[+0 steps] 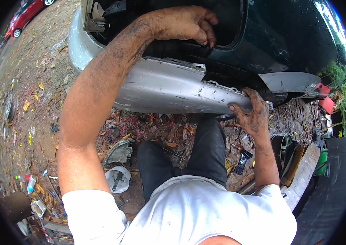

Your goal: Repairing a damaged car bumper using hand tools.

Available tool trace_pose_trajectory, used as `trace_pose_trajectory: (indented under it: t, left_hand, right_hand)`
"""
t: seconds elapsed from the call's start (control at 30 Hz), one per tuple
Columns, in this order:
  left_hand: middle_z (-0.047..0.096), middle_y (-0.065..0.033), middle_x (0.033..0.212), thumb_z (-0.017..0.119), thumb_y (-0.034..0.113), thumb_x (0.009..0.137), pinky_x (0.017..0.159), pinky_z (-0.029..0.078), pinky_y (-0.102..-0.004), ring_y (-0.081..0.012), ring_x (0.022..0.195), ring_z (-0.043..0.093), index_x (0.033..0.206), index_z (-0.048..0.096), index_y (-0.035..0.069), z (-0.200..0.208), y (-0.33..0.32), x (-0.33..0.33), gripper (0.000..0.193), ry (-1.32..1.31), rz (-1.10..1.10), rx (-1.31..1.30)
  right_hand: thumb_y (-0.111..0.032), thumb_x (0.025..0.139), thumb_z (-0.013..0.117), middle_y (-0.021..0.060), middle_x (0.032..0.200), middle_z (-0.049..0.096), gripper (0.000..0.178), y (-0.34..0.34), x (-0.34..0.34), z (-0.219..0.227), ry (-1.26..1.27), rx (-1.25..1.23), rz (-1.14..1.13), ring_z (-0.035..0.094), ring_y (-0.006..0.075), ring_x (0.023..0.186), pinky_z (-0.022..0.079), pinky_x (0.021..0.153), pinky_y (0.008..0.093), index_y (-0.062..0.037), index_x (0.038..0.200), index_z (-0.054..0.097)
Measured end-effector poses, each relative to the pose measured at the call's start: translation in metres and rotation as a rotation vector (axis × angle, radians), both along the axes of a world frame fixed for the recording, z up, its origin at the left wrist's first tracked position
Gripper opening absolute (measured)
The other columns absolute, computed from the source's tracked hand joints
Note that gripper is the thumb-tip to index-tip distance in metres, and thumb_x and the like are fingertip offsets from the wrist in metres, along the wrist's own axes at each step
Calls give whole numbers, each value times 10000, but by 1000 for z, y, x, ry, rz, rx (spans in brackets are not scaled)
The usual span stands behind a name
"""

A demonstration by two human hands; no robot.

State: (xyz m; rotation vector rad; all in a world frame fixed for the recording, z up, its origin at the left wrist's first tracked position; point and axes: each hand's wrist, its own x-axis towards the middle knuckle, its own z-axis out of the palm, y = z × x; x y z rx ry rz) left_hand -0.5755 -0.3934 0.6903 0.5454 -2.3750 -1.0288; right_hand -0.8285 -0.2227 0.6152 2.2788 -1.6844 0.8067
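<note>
A scuffed silver-grey car bumper hangs along the back of a dark green car, its upper edge standing apart from the body. My right hand grips the bumper near its right end, fingers over the upper edge and thumb on the outer face. Over the dark opening of the car's rear, my left hand hangs with its fingers loosely bent and apart, and nothing shows in it. The left forearm crosses above the bumper and covers part of its left side. Both hands are smeared with black grime.
Below the bumper lie a white bucket, a grey broken part and a small black part. A wheel rim and a plank are at the right. Litter and leaves cover the dirt ground; a red car stands far left.
</note>
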Motion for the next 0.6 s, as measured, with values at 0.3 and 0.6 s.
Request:
trace_pose_trajectory:
  t: [0.3, 0.6]
  left_hand:
    - [648, -155, 1005, 606, 30, 757, 915, 450, -317, -200, 991, 609, 1272, 371, -80, -3, 6, 10, 576, 44, -22, 35]
    - [631, -140, 1063, 685, 100, 760, 927, 457, -329, -208, 1019, 597, 1201, 480, -42, -11, -7, 26, 506, 57, -48, 6]
  right_hand:
    - [-301, 677, 772, 182, 920, 626, 504, -3, -3, -2, 0, -2, 14, 615, 355, 835, 483, 744, 407, -5, 1035, 574]
    - [-291, 668, 778, 170, 939, 630, 492, -1, 4, 5, -39, -1, 21, 614, 347, 859, 478, 752, 413, -2, 1019, 589]
